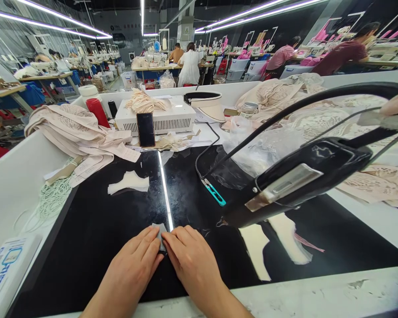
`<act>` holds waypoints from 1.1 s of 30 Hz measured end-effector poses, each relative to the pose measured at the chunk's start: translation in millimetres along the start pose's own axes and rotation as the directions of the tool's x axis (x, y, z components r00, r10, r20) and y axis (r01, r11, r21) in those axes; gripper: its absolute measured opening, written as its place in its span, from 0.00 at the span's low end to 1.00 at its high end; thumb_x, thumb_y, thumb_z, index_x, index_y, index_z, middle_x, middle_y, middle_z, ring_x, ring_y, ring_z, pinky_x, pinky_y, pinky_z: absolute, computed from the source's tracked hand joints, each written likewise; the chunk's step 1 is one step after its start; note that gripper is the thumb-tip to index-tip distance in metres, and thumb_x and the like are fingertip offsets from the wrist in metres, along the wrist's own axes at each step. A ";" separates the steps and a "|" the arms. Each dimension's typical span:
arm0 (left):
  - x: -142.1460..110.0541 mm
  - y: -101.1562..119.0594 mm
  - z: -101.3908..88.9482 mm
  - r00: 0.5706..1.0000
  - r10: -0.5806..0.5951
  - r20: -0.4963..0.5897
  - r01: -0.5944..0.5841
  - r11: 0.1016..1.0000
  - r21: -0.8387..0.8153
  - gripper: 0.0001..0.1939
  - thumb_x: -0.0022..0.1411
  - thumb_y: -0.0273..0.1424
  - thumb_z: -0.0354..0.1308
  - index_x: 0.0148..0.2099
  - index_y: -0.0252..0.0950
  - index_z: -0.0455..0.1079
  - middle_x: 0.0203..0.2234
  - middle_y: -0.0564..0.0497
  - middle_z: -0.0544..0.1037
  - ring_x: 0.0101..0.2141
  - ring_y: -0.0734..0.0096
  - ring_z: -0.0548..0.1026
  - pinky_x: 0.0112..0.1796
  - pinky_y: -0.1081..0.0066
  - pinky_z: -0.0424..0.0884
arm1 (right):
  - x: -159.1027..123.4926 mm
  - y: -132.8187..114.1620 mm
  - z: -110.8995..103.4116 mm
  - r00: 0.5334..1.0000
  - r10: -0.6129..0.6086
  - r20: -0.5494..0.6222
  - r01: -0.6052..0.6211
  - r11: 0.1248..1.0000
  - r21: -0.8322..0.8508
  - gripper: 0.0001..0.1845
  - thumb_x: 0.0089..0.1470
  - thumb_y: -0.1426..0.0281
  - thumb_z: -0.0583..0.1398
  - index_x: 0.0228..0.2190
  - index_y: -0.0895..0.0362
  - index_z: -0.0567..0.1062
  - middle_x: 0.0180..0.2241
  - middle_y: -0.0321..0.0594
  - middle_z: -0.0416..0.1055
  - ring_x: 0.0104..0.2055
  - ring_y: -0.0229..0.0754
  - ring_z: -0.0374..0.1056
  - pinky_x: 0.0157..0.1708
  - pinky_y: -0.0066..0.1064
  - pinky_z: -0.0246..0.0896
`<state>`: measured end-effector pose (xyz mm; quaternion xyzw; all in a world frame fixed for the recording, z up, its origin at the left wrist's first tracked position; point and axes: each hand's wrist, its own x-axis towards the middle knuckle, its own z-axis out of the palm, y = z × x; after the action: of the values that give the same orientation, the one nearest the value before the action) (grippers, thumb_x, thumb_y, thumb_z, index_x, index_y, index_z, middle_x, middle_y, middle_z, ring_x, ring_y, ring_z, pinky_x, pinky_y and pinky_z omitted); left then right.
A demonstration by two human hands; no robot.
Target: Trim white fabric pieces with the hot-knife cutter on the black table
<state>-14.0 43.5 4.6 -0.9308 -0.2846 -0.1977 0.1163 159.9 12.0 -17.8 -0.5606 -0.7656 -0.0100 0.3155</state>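
My left hand (132,265) and my right hand (190,258) lie side by side on the glossy black work surface (96,229), near its front edge. Their fingertips meet on a small grey fabric piece (159,230), pressing it flat against the surface; the fingers are together and mostly extended. Most of the piece is hidden under my fingers. A bright reflected light strip (165,190) runs up the surface from the piece.
A black iron-like tool (301,176) with a cable hangs at the right. Teal snips (215,193), beige cut pieces (129,182), a phone (146,129), a white machine box (172,117), lace garment piles (79,128) and a red bottle (97,111) surround the surface. Other workers sit at far tables.
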 end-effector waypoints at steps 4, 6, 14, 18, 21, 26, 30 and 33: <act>0.8 0.0 -0.2 1.000 0.010 -0.022 -0.010 1.000 0.008 0.19 0.75 0.28 0.39 0.51 0.28 0.72 0.48 0.42 0.80 0.48 0.61 0.80 0.44 0.64 0.82 | 0.4 0.3 0.9 1.000 -0.004 0.001 0.004 1.000 0.006 0.11 0.67 0.75 0.52 0.38 0.57 0.74 0.30 0.37 0.70 0.31 0.43 0.60 0.32 0.36 0.50; 1.7 0.0 -0.6 0.999 0.014 -0.030 -0.013 1.000 0.011 0.19 0.75 0.28 0.39 0.50 0.28 0.72 0.48 0.42 0.80 0.48 0.62 0.80 0.44 0.64 0.82 | 0.5 0.4 1.0 1.000 -0.002 0.002 0.002 1.000 0.013 0.11 0.67 0.75 0.52 0.39 0.57 0.74 0.30 0.38 0.70 0.31 0.44 0.60 0.32 0.36 0.49; 3.3 1.6 -0.5 0.999 0.026 -0.019 -0.026 1.000 0.010 0.21 0.76 0.28 0.38 0.50 0.27 0.72 0.48 0.43 0.80 0.48 0.63 0.80 0.43 0.65 0.82 | -0.6 1.1 0.4 1.000 -0.004 -0.003 0.004 1.000 0.022 0.12 0.68 0.75 0.50 0.39 0.57 0.73 0.30 0.38 0.70 0.31 0.44 0.60 0.32 0.36 0.49; 3.1 1.4 -0.7 0.999 0.030 -0.020 -0.029 1.000 0.008 0.21 0.76 0.28 0.38 0.50 0.28 0.72 0.48 0.42 0.80 0.48 0.63 0.80 0.44 0.65 0.82 | -1.0 0.9 0.8 1.000 -0.004 -0.011 0.004 1.000 0.013 0.13 0.68 0.74 0.50 0.39 0.57 0.73 0.30 0.38 0.70 0.31 0.44 0.60 0.32 0.36 0.49; 3.6 1.1 -0.2 0.999 0.029 -0.015 -0.028 1.000 0.005 0.21 0.76 0.29 0.38 0.50 0.28 0.72 0.48 0.43 0.80 0.48 0.63 0.80 0.44 0.66 0.82 | -0.9 0.4 0.9 1.000 0.000 -0.014 0.000 1.000 0.016 0.13 0.69 0.74 0.49 0.39 0.57 0.73 0.30 0.38 0.70 0.31 0.44 0.61 0.32 0.36 0.48; 5.0 0.1 1.2 0.999 0.036 -0.033 -0.035 0.999 0.031 0.22 0.77 0.31 0.37 0.49 0.29 0.73 0.47 0.45 0.81 0.47 0.64 0.80 0.43 0.67 0.82 | -1.0 0.5 1.5 0.999 -0.015 -0.043 0.015 1.000 -0.001 0.15 0.69 0.72 0.48 0.39 0.57 0.74 0.29 0.38 0.70 0.31 0.44 0.61 0.32 0.36 0.48; 5.1 -2.6 2.2 0.992 0.093 -0.087 -0.085 0.992 0.090 0.23 0.77 0.33 0.36 0.48 0.31 0.73 0.45 0.47 0.82 0.45 0.68 0.81 0.41 0.71 0.81 | -1.8 2.0 2.3 0.996 -0.038 -0.081 0.034 0.999 -0.040 0.18 0.70 0.72 0.46 0.36 0.56 0.73 0.28 0.37 0.69 0.29 0.44 0.60 0.30 0.36 0.47; 5.7 -6.6 6.8 0.978 0.144 -0.154 -0.124 0.983 0.132 0.24 0.78 0.34 0.36 0.46 0.33 0.74 0.43 0.50 0.83 0.42 0.71 0.82 0.39 0.74 0.81 | -3.4 4.3 4.1 0.991 -0.070 -0.116 0.061 0.995 -0.082 0.20 0.70 0.72 0.45 0.32 0.56 0.73 0.26 0.37 0.68 0.28 0.43 0.61 0.29 0.36 0.47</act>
<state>-11.4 53.9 1.7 -0.9198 -0.2221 -0.2469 0.2089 162.3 12.2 -24.2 -0.5456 -0.7624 -0.0839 0.3378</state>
